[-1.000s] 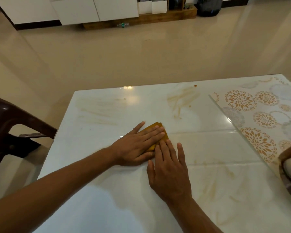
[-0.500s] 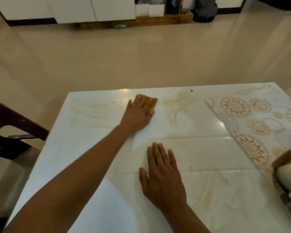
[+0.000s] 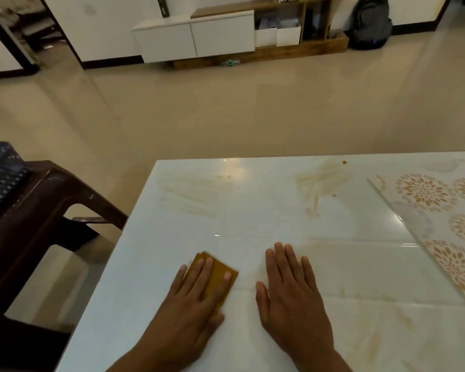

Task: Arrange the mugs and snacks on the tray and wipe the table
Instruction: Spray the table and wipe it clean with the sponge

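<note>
A folded mustard-yellow cloth (image 3: 220, 277) lies on the glossy white table (image 3: 253, 210) near its front left part. My left hand (image 3: 191, 312) presses flat on the cloth with straight fingers. My right hand (image 3: 293, 299) rests flat on the bare tabletop just to the right of it, holding nothing. Brownish smear marks (image 3: 320, 181) show on the far part of the table. No tray, mugs or snacks are in view.
A floral-patterned mat (image 3: 446, 218) covers the table's right side. A dark brown plastic chair (image 3: 38, 210) stands at the left edge, with a dark basket (image 3: 0, 178) on it. Beyond lie the beige floor, a white cabinet (image 3: 196, 38) and a backpack (image 3: 371, 22).
My left hand has pulled the cloth back from the table's far edge to the near left part. My right hand stayed flat on the table. The view has tilted up.
</note>
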